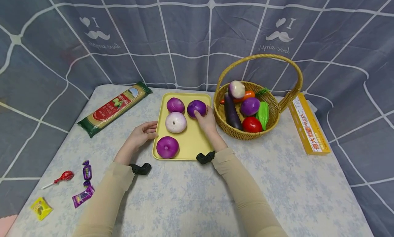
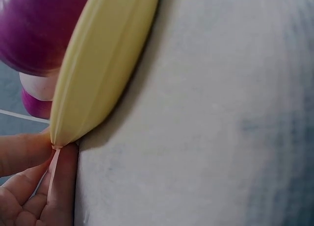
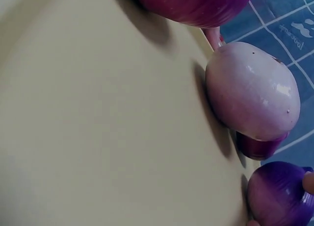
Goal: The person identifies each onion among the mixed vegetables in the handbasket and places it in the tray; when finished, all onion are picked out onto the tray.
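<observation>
left wrist view only: fingers [image 2: 29, 187] pinching yellow tray [image 2: 98, 64] rim.

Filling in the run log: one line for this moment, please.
left hand: holds tray edge | right hand: grips purple onion on tray | basket: right of tray
</observation>
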{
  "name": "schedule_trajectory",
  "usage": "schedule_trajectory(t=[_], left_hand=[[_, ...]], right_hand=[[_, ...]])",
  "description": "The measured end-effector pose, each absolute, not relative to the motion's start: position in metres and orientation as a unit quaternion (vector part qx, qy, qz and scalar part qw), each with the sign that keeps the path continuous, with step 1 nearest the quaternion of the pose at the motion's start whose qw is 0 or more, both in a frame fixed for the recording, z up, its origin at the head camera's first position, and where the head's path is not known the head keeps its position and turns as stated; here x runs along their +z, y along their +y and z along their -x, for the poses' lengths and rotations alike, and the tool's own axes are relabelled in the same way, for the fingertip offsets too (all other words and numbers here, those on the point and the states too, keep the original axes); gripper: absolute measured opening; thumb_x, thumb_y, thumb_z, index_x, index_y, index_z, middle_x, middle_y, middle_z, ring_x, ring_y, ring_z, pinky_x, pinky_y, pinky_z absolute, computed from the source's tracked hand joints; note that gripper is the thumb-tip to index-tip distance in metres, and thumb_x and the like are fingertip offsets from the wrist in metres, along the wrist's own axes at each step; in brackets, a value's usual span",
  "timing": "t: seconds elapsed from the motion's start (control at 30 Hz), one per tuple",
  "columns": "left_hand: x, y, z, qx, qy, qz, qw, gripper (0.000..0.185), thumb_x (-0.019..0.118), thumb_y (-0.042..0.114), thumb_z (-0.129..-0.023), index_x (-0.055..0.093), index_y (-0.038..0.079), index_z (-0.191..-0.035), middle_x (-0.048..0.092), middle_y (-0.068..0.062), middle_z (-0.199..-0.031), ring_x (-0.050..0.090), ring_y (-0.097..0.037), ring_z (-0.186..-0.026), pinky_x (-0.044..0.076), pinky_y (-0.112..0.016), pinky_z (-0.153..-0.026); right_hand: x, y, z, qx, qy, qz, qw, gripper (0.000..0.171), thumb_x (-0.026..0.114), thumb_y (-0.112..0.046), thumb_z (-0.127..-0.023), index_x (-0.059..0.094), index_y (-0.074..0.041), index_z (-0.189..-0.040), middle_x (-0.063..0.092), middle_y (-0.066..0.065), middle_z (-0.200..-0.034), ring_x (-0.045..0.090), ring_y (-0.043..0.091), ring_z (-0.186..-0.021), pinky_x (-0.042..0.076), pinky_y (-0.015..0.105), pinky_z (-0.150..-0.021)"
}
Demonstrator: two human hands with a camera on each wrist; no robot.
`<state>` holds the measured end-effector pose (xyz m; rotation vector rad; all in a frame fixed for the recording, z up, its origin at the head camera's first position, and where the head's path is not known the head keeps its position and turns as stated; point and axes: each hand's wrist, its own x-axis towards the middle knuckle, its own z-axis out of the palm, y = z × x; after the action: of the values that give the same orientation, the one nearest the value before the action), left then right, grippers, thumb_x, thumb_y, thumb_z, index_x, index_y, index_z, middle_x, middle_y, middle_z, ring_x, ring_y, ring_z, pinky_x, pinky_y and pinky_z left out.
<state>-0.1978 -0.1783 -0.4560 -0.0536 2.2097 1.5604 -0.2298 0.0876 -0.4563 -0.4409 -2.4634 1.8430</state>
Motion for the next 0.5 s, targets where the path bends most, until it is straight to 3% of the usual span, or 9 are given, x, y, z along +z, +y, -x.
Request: schedule_trajectory(t=[0.17,0.5], left_hand=[[-0.455,-0.178,0.199,0.564,0.797,0.019,0.216,0.065,0.061,0.004,-0.095,0.034,0.006,-0.153,0.044,-0.02,-0.15,0.047,-0.033,-0.135,0.049,-0.009,-0.082],[-0.459,-0.179,0.199,0.575,0.79,0.01,0.211,0.063,0.059,0.0,-0.095,0.033,0.003,-0.153,0.043,-0.022,-0.15,0.046,-0.035,-0.135,0.049,-0.009,-0.083]], right_hand=[[-0.448,0.086,0.222,0.551,-0.822,0.148,0.01,0.08,0.067,-0.023,-0.092,0.024,0.005,-0.153,0.035,0.027,-0.154,0.035,0.035,-0.144,0.029,0.041,-0.12],[-0.435,0.088,0.187,0.522,-0.845,0.113,0.018,0.076,0.065,-0.021,-0.09,0.028,0.002,-0.153,0.032,0.023,-0.157,0.032,0.036,-0.145,0.028,0.047,-0.119]])
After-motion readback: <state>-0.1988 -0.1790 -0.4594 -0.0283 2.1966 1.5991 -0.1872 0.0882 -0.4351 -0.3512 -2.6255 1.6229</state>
